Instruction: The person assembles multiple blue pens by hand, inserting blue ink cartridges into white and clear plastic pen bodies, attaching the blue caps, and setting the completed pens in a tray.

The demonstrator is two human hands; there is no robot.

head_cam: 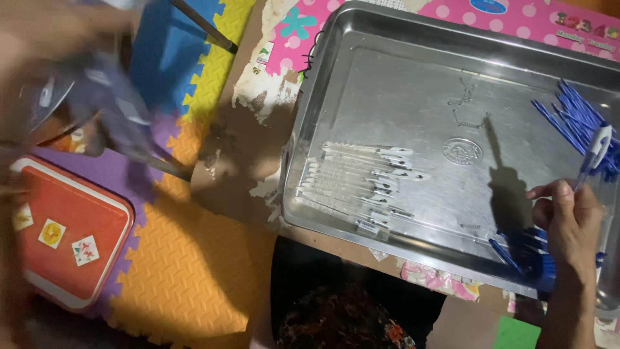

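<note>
My right hand (568, 223) sits at the tray's 4 o'clock corner, fingers curled, pinching a white-and-blue pen (597, 152) that points up toward 1 o'clock. Loose blue pen caps (523, 255) lie just under the palm; more blue pieces (575, 116) are heaped at 2 o'clock. A row of clear pen barrels (361, 184) rests at 8 o'clock on the steel tray (387, 77). My left hand (45, 32) is a blur at far 10 o'clock; cannot tell its grip. Red lid (64, 239) on the foam mat (187, 271) at 8 o'clock.
</note>
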